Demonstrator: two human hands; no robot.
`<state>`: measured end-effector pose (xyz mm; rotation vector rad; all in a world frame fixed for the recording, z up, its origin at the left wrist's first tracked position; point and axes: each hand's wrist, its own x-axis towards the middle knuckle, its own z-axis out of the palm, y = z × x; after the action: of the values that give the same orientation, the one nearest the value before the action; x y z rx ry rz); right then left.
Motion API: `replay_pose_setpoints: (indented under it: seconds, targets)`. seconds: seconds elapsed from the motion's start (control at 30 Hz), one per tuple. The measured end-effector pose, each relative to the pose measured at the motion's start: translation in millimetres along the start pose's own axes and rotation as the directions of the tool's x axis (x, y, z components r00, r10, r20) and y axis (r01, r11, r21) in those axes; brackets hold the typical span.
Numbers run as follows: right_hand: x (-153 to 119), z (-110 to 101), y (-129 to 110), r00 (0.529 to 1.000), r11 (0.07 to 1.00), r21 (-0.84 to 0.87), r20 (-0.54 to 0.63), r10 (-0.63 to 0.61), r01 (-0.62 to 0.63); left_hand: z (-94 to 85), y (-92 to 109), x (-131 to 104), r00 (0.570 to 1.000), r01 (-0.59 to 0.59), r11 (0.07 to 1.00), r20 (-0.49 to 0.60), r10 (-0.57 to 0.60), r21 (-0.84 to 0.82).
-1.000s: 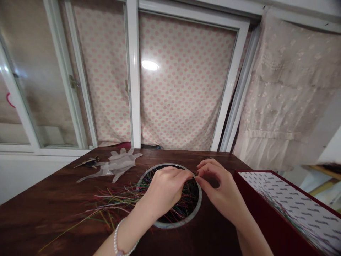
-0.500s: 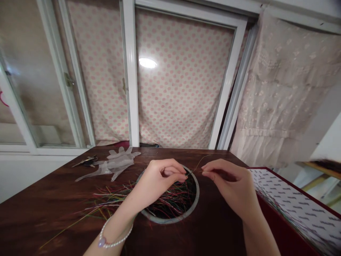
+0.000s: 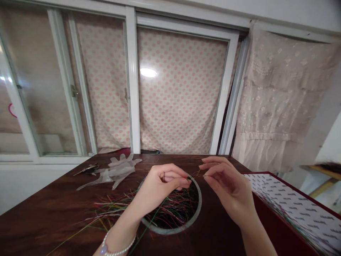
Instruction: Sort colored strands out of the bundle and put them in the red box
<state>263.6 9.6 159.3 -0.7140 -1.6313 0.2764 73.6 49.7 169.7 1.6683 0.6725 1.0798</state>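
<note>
My left hand (image 3: 166, 179), with a pearl bracelet (image 3: 117, 249) at its wrist, is closed in a pinch above a round, pale-rimmed container (image 3: 200, 202). Between its thumb and fingers is a thin wire (image 3: 196, 174), which runs across to the right. My right hand (image 3: 229, 186) pinches the wire's other stretch between thumb and index finger, its remaining fingers lifted. A tangle of thin coloured wires (image 3: 176, 206) fills the container and spills left over its rim, partly behind my left forearm. A dark green strand slants down from the left hand's area.
A clear plastic glove (image 3: 119, 169) and dark-handled scissors (image 3: 89, 170) lie at the back left of the brown table (image 3: 48, 206). On the right stands a red-edged box (image 3: 269, 220) with a patterned white lining and more wires. A sliding window (image 3: 181, 92) rises behind.
My right hand's fingers have spread apart above its pinch. A dark green strand now hangs below my left hand. The view has tilted up slightly.
</note>
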Motion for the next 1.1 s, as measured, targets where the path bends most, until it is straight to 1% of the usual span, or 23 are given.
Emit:
replay_pose_setpoints:
  seconds: [0.07, 0.1, 0.13, 0.17, 0.2, 0.23, 0.27, 0.3, 0.33, 0.4, 0.53, 0.7, 0.8, 0.87, 0.93, 1.0, 1.03, 1.1]
  targets:
    - [0, 2, 1, 1.000, 0.999, -0.038, -0.021, -0.018, 0.018, -0.9, -1, 0, 1.000, -0.021, 1.000, -0.014, 0.021, 0.015]
    - [0, 3, 2, 0.999, 0.997, -0.070, -0.030, -0.026, 0.024, -1.3, -2, 0, 0.998, -0.050, 0.997, -0.041, 0.053, 0.056]
    - [0, 4, 3, 0.999, 0.994, -0.111, -0.041, -0.032, 0.027, -1.5, -3, 0, 0.990, -0.100, 0.986, -0.086, 0.112, 0.131]
    - [0, 4, 3, 0.998, 0.987, -0.158, -0.051, -0.041, 0.033, -1.4, -5, 1, 0.970, -0.161, 0.958, -0.141, 0.198, 0.238]
    - [0, 5, 2, 0.996, 0.976, -0.213, -0.062, -0.060, 0.045, -1.1, -8, 1, 0.934, -0.221, 0.905, -0.186, 0.304, 0.364]
    - [0, 6, 1, 0.994, 0.960, -0.272, -0.071, -0.086, 0.064, -0.5, -10, 1, 0.888, -0.272, 0.830, -0.205, 0.411, 0.487]
    - [0, 7, 0, 0.990, 0.939, -0.332, -0.078, -0.121, 0.089, 0.3, -12, 1, 0.845, -0.309, 0.750, -0.193, 0.499, 0.586]
    - [-1, 8, -1, 0.984, 0.914, -0.387, -0.078, -0.162, 0.120, 1.3, -13, 2, 0.816, -0.335, 0.682, -0.161, 0.555, 0.650]
    - [-1, 9, -2, 0.976, 0.888, -0.434, -0.073, -0.204, 0.153, 2.4, -15, 2, 0.802, -0.357, 0.636, -0.125, 0.584, 0.684]
    - [-1, 11, -4, 0.962, 0.844, -0.493, -0.050, -0.270, 0.211, 4.8, -15, 1, 0.786, -0.389, 0.594, -0.083, 0.613, 0.704]
    - [-1, 13, -4, 0.941, 0.800, -0.532, -0.017, -0.337, 0.277, 9.0, -13, -2, 0.756, -0.420, 0.583, -0.088, 0.649, 0.695]
    - [-1, 12, -2, 0.928, 0.780, -0.545, -0.007, -0.371, 0.308, 11.4, -9, -5, 0.773, -0.469, 0.614, -0.041, 0.633, 0.635]
    - [-1, 10, -3, 0.931, 0.809, -0.501, -0.017, -0.364, 0.307, 12.8, -7, -5, 0.789, -0.471, 0.644, -0.039, 0.613, 0.603]
    - [0, 10, -4, 0.936, 0.830, -0.472, -0.027, -0.350, 0.297, 14.1, -5, -5, 0.819, -0.446, 0.700, -0.062, 0.571, 0.558]
    - [1, 11, -5, 0.939, 0.839, -0.461, -0.035, -0.343, 0.289, 15.7, -3, -4, 0.881, -0.376, 0.822, -0.110, 0.460, 0.429]
    - [1, 11, -5, 0.938, 0.841, -0.456, -0.039, -0.345, 0.291, 17.1, -2, -4, 0.949, -0.251, 0.946, -0.142, 0.282, 0.204]
    - [2, 12, -6, 0.936, 0.840, -0.457, -0.042, -0.350, 0.294, 17.8, -2, -4, 0.972, -0.185, 0.979, -0.134, 0.195, 0.083]
    - [1, 12, -5, 0.930, 0.831, -0.465, -0.044, -0.365, 0.304, 18.9, -3, -3, 0.995, -0.080, 0.991, -0.075, 0.072, -0.110]
